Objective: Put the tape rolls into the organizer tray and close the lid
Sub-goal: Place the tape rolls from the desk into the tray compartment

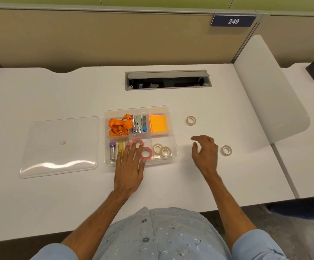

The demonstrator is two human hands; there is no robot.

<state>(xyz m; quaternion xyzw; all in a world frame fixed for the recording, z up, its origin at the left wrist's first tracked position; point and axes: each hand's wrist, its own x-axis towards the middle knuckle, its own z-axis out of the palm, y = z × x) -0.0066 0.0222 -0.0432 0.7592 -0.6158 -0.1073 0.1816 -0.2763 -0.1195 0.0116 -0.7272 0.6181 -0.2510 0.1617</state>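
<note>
A clear organizer tray (173,136) sits mid-desk. Its front middle compartment holds two pink tape rolls (146,152), and the front right compartment holds two clear tape rolls (161,150). Two more clear rolls lie on the desk to the right: one further back (191,120), one nearer (226,150). The clear lid (59,147) lies flat to the left of the tray. My left hand (130,166) rests flat over the tray's front edge, fingers spread over the pink rolls. My right hand (206,153) hovers just right of the tray, fingers loosely curled and holding nothing.
The tray's other compartments hold an orange lanyard (119,124), staplers (139,123), orange sticky notes (158,122), a small vial (112,150) and a yellow item. A cable hatch (168,79) lies open at the back. A white divider panel (270,91) bounds the desk's right side.
</note>
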